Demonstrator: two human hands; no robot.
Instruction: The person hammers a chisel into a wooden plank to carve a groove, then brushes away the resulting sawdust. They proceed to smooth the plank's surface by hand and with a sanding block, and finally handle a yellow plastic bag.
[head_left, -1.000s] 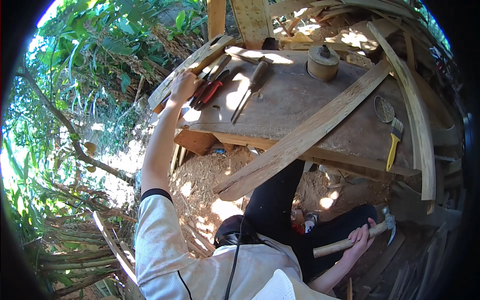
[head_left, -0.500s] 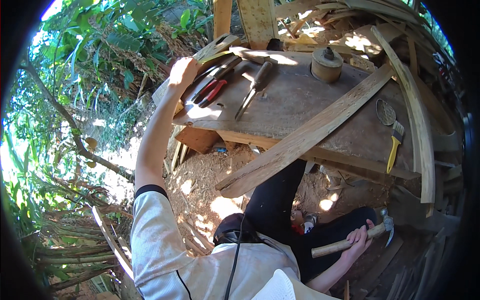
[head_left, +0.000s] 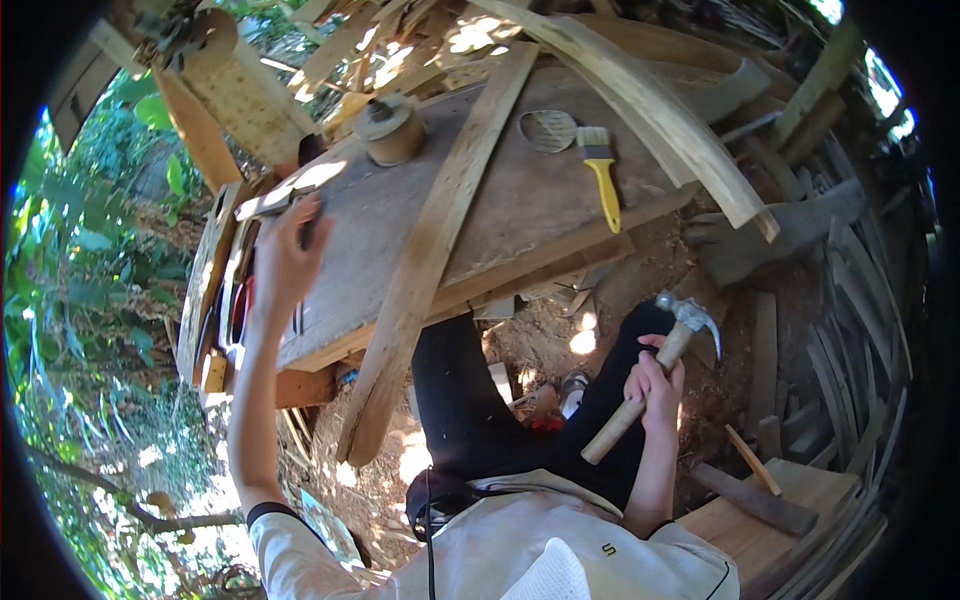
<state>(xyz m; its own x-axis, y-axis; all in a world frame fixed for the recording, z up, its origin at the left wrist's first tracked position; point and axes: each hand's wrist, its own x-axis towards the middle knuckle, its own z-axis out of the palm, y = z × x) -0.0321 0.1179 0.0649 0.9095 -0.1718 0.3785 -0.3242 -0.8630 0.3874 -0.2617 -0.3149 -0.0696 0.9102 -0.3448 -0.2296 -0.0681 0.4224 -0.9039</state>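
My right hand is closed round the wooden handle of a claw hammer. The hammer's metal head points up and away, above my right thigh. My left hand reaches over the left end of the workbench, thumb and fingers apart. Between them shows a dark tool handle, whose thin metal shaft comes out below the hand. A firm grip on it is not visible. Beside that wrist lie red-handled pliers, partly covered by the arm.
A long board lies slantwise across the bench and juts past its near edge. Farther along are a round wooden block, a mesh oval and a yellow-handled brush. Curved timber lies at the right, with stacked planks beyond.
The view has swung right. My left hand has moved from the bench's far left edge onto the dark-handled tool. The right hand still holds the hammer, now tilted more upright.
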